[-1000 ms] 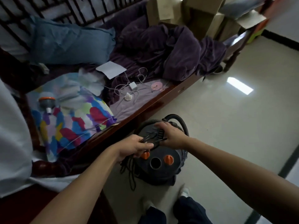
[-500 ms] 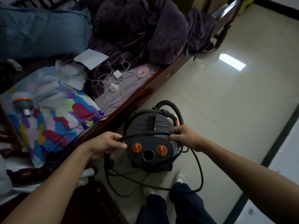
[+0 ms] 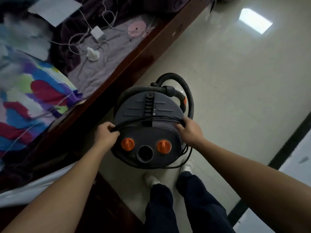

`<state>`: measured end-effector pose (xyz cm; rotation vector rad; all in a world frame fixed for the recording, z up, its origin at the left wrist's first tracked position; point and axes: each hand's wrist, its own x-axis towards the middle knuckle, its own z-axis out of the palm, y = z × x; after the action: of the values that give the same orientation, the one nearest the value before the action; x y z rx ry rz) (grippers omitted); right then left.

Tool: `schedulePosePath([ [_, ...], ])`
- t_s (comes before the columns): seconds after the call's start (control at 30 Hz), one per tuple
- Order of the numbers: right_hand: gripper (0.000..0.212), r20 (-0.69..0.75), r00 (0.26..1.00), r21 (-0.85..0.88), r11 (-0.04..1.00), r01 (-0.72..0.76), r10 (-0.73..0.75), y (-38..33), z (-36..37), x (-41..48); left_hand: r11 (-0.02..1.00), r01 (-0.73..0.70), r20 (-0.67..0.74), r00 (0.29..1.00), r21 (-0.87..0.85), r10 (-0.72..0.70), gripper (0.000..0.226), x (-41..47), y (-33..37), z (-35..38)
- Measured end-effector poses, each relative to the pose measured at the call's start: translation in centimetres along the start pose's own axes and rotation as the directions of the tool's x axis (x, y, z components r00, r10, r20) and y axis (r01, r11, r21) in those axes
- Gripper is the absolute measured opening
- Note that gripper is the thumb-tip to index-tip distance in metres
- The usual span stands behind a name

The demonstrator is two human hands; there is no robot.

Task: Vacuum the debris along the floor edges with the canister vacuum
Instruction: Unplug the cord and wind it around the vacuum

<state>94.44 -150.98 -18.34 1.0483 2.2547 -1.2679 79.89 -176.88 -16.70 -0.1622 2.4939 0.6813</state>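
Cord bundle (image 3: pixel 148 118) crosses canister vacuum (image 3: pixel 143 132) top, left hand (image 3: pixel 107 135) and right hand (image 3: pixel 190 131) gripping its ends.

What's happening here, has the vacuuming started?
Not yet. A person stands over the vacuum, which sits on the floor beside the bed. The left hand and the right hand each grip the black cord, with several strands stretched across the vacuum's lid between them. More cord hangs in loops down the right side. The hose is curled around the back of the vacuum, not pointed at any floor edge.
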Motion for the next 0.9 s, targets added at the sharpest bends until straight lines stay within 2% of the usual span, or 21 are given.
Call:
schedulePosePath([
  [0.1, 0.034, -0.200, 0.978, -0.016, 0.997, -0.070, 0.065, -1.0, 3.4, 0.9, 0.999, -0.040, -0.118, 0.992, -0.004, 0.040, 0.011, 1.1, 1.0, 2.4],
  [0.17, 0.044, -0.298, 0.954, -0.023, 0.999, -0.047, 0.038, -1.4, 5.7, 0.2, 0.995, -0.081, -0.147, 0.987, -0.062, 0.072, 0.017, 0.9, 0.8, 3.5],
  [0.23, 0.053, -0.375, 0.926, -0.079, 0.997, 0.003, -0.032, -1.1, 7.4, -1.0, 0.976, -0.210, -0.139, 0.970, -0.059, 0.201, 0.033, 0.3, -0.1, 4.0],
  [0.3, 0.059, -0.440, 0.893, -0.161, 0.986, 0.032, -0.100, -0.3, 8.2, -1.4, 0.928, -0.369, -0.097, 0.923, 0.053, 0.372, 0.054, 0.0, -1.2, 4.3],
  [0.4, 0.057, -0.512, 0.846, -0.211, 0.977, 0.042, -0.147, 0.6, 8.7, -0.9, 0.884, -0.450, -0.132, 0.876, 0.125, 0.464, 0.062, 0.8, -2.2, 5.0],
  [0.6, 0.054, -0.570, 0.811, -0.170, 0.985, 0.041, -0.132, 2.4, 7.4, -0.2, 0.862, -0.489, -0.153, 0.849, 0.132, 0.505, 0.056, 0.8, -0.8, 7.1],
  [0.8, 0.061, -0.588, 0.808, -0.096, 0.995, -0.034, -0.029, 6.0, 2.6, 0.2, 0.833, -0.539, -0.075, 0.832, 0.124, 0.550, 0.062, -0.5, 3.7, 11.0],
  [0.9, 0.062, -0.623, 0.782, -0.055, 0.996, -0.065, 0.017, 7.9, -0.3, 0.7, 0.813, -0.574, -0.078, 0.810, 0.097, 0.581, 0.061, -0.8, 7.1, 13.4],
])
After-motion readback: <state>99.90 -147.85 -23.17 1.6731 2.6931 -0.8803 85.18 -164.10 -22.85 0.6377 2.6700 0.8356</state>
